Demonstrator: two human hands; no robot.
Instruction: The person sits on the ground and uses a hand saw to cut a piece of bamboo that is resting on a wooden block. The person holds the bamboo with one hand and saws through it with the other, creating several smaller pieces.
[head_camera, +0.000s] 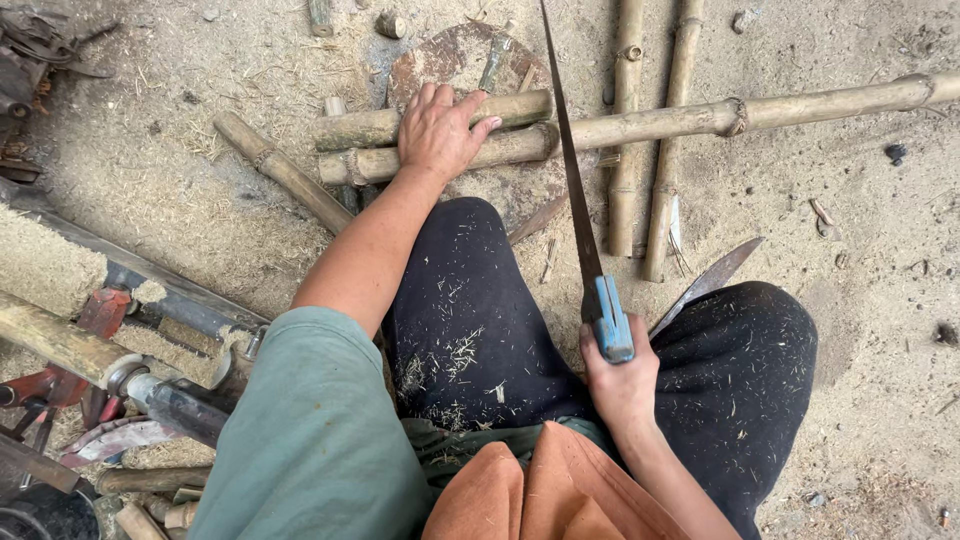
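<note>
My left hand (438, 128) presses flat on two bamboo pieces lying side by side on the sandy ground: a short one (365, 128) and a long pole (760, 112) that runs off to the right. My right hand (622, 375) grips the blue handle of a hand saw (575, 190). Its thin blade points away from me and crosses the long pole just right of my left hand. My knees in dark, sawdust-flecked trousers frame the saw.
Two more bamboo poles (625, 130) lie upright across the ground under the long one. A cut bamboo length (285, 172) lies at the left. A curved blade (708, 283) rests by my right knee. Metal tools and a machine (110, 370) crowd the left edge.
</note>
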